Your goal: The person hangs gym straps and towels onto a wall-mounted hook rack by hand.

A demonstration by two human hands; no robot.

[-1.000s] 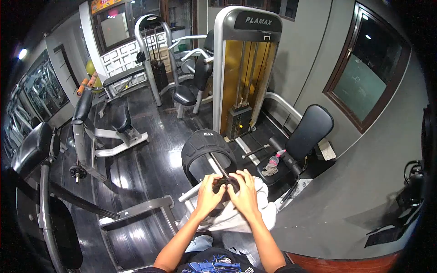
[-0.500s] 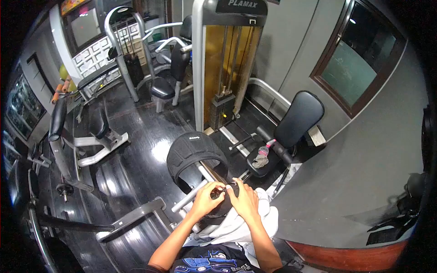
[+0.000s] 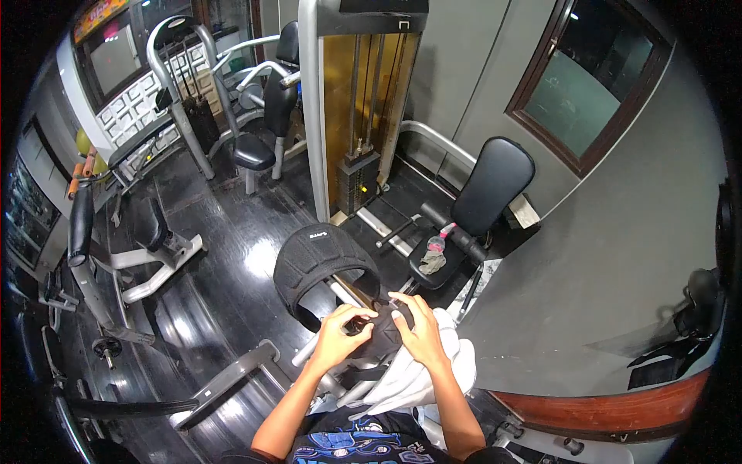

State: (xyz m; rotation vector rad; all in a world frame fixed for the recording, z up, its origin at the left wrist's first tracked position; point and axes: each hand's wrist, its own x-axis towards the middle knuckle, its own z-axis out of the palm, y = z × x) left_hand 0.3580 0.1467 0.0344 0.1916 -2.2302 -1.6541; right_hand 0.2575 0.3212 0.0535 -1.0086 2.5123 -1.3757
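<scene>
Both the left hand (image 3: pixel 340 338) and the right hand (image 3: pixel 422 338) hold a black fabric piece (image 3: pixel 381 334) between them, just in front of the wearer's torso; its folds hide its exact form. The left thumb and index finger curl toward each other and seem to pinch its near-left edge, while the right thumb lies over the other side with the index finger reaching along the far edge. How hard the fingers press cannot be told.

The piece looks light, soft and floppy, likely grippy rather than slick and hardly fragile. Its edges seem the best hold, one to each hand, since a pinch at the middle would probably let the sides sag.

Beneath and beside the right wrist lies a bunched white cloth (image 3: pixel 396 384). Just beyond the hands, a black padded weight belt (image 3: pixel 321 259) stands curved around a metal bar (image 3: pixel 342 291). Farther off, a bottle with pink parts (image 3: pixel 437 242) and a greyish cloth (image 3: pixel 433 262) rest on a black machine seat (image 3: pixel 440 279).
</scene>
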